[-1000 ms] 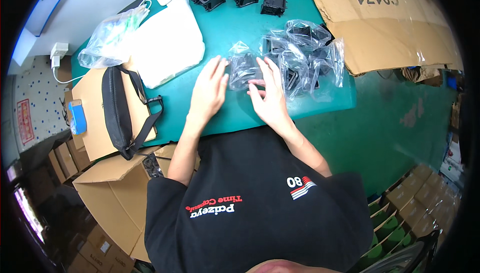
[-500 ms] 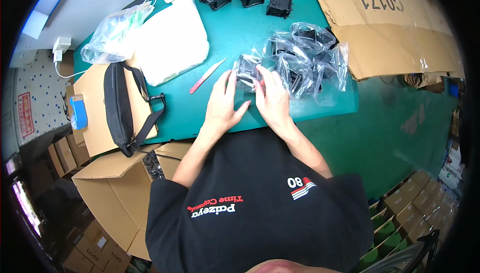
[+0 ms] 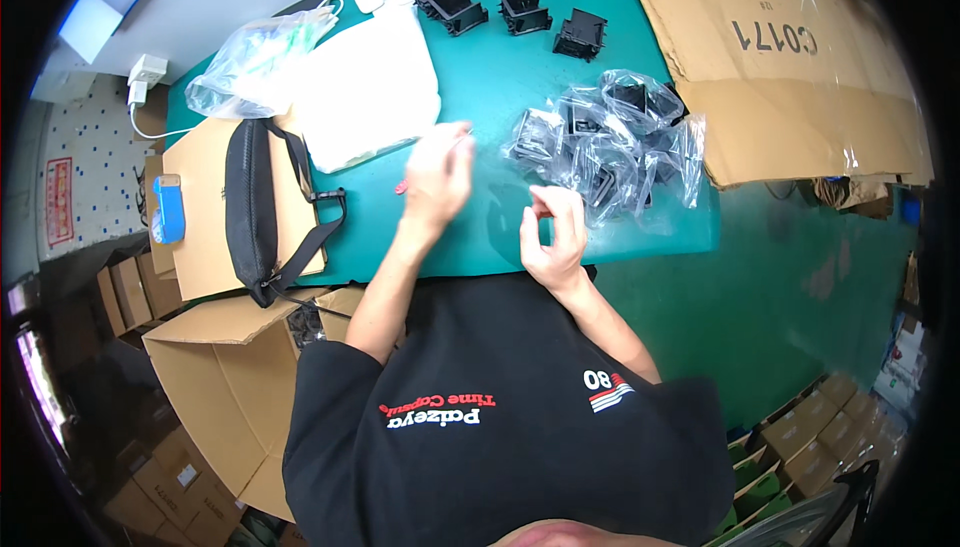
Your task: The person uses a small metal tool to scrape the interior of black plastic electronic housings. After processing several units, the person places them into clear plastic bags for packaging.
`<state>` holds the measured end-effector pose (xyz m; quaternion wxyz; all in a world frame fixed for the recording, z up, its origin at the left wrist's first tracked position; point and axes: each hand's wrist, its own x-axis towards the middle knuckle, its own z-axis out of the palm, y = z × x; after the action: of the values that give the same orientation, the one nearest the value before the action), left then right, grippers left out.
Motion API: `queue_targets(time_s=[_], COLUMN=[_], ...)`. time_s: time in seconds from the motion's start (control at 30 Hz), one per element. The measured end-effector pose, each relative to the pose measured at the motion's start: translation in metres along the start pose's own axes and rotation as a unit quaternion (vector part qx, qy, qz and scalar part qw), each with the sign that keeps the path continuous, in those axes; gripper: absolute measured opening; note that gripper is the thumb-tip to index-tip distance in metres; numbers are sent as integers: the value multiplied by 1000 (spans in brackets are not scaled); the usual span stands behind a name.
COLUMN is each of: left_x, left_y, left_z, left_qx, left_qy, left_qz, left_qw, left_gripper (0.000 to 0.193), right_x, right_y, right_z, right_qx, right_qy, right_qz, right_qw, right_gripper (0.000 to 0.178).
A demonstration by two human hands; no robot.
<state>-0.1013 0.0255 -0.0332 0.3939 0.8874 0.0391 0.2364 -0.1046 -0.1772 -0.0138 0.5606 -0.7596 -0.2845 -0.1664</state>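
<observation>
My left hand (image 3: 438,182) is over the green tabletop, by the edge of the white bag (image 3: 370,87). Its fingers are bent and the thumb is a little apart. It covers most of a red-handled knife (image 3: 401,187), whose handle end shows at its left. To the right, my right hand (image 3: 557,242) is open, fingers curled loosely and thumb apart, with nothing visible in it. Just beyond it lies a cluster of black plastic parts in clear bags (image 3: 610,152). One bagged part (image 3: 538,135) sits at the cluster's left side.
Several unbagged black plastic parts (image 3: 525,12) stand along the far side of the table. A large cardboard box (image 3: 770,77) is at the right. At the left are a black waist bag (image 3: 250,212), a cardboard sheet (image 3: 195,197) and a blue tape dispenser (image 3: 168,209). An open carton (image 3: 215,377) stands below.
My hands have let go of the bagged part and drawn apart. The left has moved left over the knife, the right back towards me. The view has shifted slightly.
</observation>
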Motion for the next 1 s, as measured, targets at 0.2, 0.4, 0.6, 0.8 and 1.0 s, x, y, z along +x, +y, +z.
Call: queue_targets(time_s=[0.2,0.4,0.6,0.8,1.0], left_x=[45,55,26,-10,-25], left_y=[-68,-93,-68,-15,29], left_z=[-44,-44,-47,-71,-69], left_qx=[353,366,233,-58,-376], left_qy=[77,-16,134,-56,-221], left_qz=[31,-36,36,-110,-237], left_qw=[932,930,963,991,868], left_gripper=[29,31,21,24,38], right_x=[0,-5,-8,17,40], right_y=[1,4,6,-23,-13], right_z=[15,26,21,15,16], right_qx=[46,62,85,52,154], right_qy=[-79,-136,-123,-139,-422], right_qz=[75,122,164,81,339], right_qw=[993,981,975,986,827], right_gripper=[21,16,18,56,30])
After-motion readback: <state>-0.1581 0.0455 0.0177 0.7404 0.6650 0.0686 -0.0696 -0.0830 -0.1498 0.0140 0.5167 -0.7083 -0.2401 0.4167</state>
